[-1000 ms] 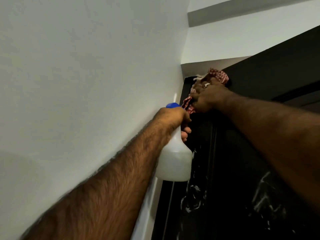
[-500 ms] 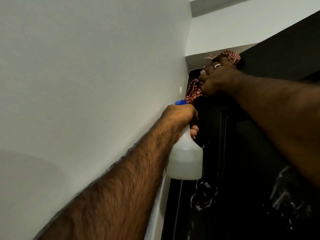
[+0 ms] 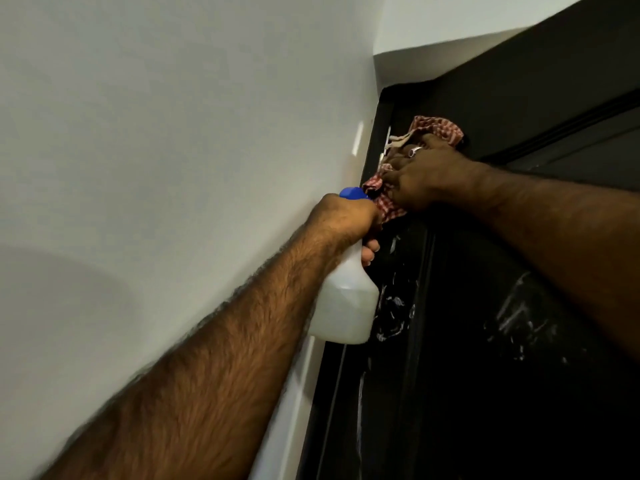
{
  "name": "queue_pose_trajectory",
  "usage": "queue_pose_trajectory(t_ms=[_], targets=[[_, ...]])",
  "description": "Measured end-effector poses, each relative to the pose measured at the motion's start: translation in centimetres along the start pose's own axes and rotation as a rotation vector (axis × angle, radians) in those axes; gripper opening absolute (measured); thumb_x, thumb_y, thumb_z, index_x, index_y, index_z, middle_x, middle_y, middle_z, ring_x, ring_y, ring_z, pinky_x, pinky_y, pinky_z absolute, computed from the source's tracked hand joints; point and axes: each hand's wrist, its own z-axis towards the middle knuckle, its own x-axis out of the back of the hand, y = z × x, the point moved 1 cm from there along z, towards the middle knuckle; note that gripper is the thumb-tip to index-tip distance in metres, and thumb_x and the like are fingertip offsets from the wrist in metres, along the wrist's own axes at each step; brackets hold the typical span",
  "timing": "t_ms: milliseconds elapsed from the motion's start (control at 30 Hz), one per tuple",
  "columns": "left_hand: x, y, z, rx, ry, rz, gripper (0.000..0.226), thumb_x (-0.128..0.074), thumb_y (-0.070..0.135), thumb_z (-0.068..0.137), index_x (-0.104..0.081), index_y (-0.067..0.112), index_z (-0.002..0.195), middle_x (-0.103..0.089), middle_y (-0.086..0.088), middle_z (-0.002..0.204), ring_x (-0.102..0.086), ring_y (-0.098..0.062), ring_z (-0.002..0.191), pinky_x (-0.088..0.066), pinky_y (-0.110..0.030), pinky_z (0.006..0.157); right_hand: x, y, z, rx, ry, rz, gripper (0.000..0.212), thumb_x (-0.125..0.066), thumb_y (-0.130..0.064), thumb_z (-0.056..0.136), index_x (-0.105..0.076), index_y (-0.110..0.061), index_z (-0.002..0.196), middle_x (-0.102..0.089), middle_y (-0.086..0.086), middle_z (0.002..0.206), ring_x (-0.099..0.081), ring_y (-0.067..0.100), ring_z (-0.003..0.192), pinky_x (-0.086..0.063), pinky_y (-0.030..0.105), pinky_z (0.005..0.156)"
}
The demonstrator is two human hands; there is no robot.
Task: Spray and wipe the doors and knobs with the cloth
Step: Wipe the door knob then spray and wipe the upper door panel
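A dark glossy door [image 3: 485,341] fills the right side, with pale streaks on its surface. High up near its top left corner, my right hand [image 3: 426,174] grips a red-and-white checked cloth [image 3: 438,128] and presses it against the door. A ring shows on one finger. Just below and to the left, my left hand [image 3: 346,220] grips the neck of a white spray bottle [image 3: 346,306] with a blue nozzle [image 3: 351,193]. The bottle hangs beside the door's left edge. No knob is in view.
A plain white wall [image 3: 173,133] runs along the left, meeting the dark door frame [image 3: 375,133]. White ceiling and a wall section [image 3: 450,19] sit above the frame. A white strip [image 3: 298,393] runs down beside the frame's left edge.
My right hand with the cloth has slid down the door's top corner, closer to the spray bottle. The left hand and bottle have stayed about where they were.
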Motion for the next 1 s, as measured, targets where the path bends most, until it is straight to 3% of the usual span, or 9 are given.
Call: queue_pose_trajectory(t_ms=[233, 367, 467, 500, 600, 700, 800, 933, 1000], targets=[[1.2, -7.8, -5.1, -0.027, 0.024, 0.048, 0.025, -0.072, 0.016, 0.089, -0.064, 0.010, 0.111, -0.076, -0.007, 0.073, -0.065, -0.015, 0.048, -0.054, -0.025, 0.051, -3.6, -8.4, -8.9, 0.272, -0.094, 0.117, 0.068, -0.054, -0.057, 0.103, -0.030, -0.041, 0.164, -0.021, -0.002, 0.176, -0.013, 0.026, 0.163, -0.004, 0.058, 0.131], [1.5, -11.8, -7.2, 0.019, -0.024, 0.057, 0.034, -0.076, 0.023, 0.086, -0.066, 0.012, 0.117, -0.079, -0.011, 0.085, -0.069, -0.019, 0.055, -0.058, -0.029, 0.058, -4.2, -9.7, -12.4, 0.438, -0.190, 0.107, 0.061, -0.046, -0.061, 0.105, -0.030, -0.047, 0.162, -0.019, -0.007, 0.176, -0.016, 0.026, 0.162, -0.010, 0.056, 0.131], [1.1, -12.7, -7.8, 0.047, -0.044, -0.017, 0.019, -0.074, 0.017, 0.091, -0.068, 0.013, 0.108, -0.077, -0.012, 0.077, -0.064, -0.022, 0.054, -0.060, -0.035, 0.065, -2.7, -6.6, -9.6, 0.183, -0.193, 0.216, 0.070, -0.062, -0.071, 0.090, -0.041, -0.044, 0.151, -0.043, 0.005, 0.162, -0.048, 0.032, 0.141, -0.039, 0.056, 0.119], [0.9, -13.0, -7.9, 0.057, -0.039, -0.020, 0.018, -0.073, 0.018, 0.091, -0.069, 0.012, 0.108, -0.076, -0.010, 0.074, -0.064, -0.021, 0.053, -0.060, -0.035, 0.064, -2.6, -5.9, -8.6, 0.073, -0.177, 0.239, 0.077, -0.065, -0.071, 0.088, -0.039, -0.039, 0.153, -0.044, 0.010, 0.161, -0.048, 0.035, 0.140, -0.040, 0.058, 0.118], [0.4, -14.4, -8.3, 0.066, -0.025, -0.027, 0.014, -0.071, 0.017, 0.092, -0.072, 0.008, 0.102, -0.068, -0.006, 0.063, -0.066, -0.021, 0.053, -0.064, -0.037, 0.064, -2.6, -6.1, -8.3, -0.045, -0.078, 0.142, 0.086, -0.056, -0.066, 0.099, -0.021, -0.027, 0.167, -0.020, 0.018, 0.174, -0.022, 0.041, 0.158, -0.017, 0.061, 0.130], [0.4, -16.2, -9.6, 0.088, -0.009, -0.023, 0.013, -0.070, 0.016, 0.089, -0.073, 0.006, 0.096, -0.066, -0.008, 0.059, -0.072, -0.030, 0.057, -0.066, -0.041, 0.070, -4.2, -9.4, -11.3, 0.237, -0.044, 0.096, 0.076, -0.043, -0.065, 0.101, -0.023, -0.032, 0.167, -0.016, 0.010, 0.177, -0.010, 0.037, 0.163, -0.002, 0.062, 0.131], [1.1, -18.1, -10.6, 0.141, -0.023, -0.083, 0.011, -0.069, 0.013, 0.093, -0.073, 0.005, 0.099, -0.071, -0.011, 0.066, -0.072, -0.031, 0.059, -0.064, -0.038, 0.068, -4.9, -9.4, -11.7, 0.409, -0.075, 0.041, 0.064, -0.037, -0.064, 0.106, -0.026, -0.042, 0.165, -0.013, -0.001, 0.178, -0.008, 0.030, 0.164, -0.003, 0.058, 0.132], [2.1, -20.4, -11.3, 0.108, -0.049, -0.016, 0.009, -0.071, 0.016, 0.097, -0.073, 0.007, 0.095, -0.071, -0.009, 0.069, -0.064, -0.024, 0.051, -0.062, -0.036, 0.066, -2.5, -5.7, -8.4, -0.028, 0.091, -0.037, 0.078, -0.037, -0.067, 0.104, -0.018, -0.028, 0.169, -0.008, 0.013, 0.177, -0.003, 0.041, 0.163, -0.002, 0.063, 0.131], [2.4, -21.2, -11.5, 0.095, -0.052, -0.001, 0.011, -0.071, 0.016, 0.097, -0.072, 0.006, 0.093, -0.070, -0.008, 0.067, -0.061, -0.024, 0.049, -0.061, -0.035, 0.064, -3.2, -7.7, -8.6, -0.133, 0.069, -0.043, 0.077, -0.028, -0.065, 0.105, -0.014, -0.025, 0.170, -0.001, 0.017, 0.177, 0.003, 0.044, 0.162, 0.004, 0.063, 0.128]])
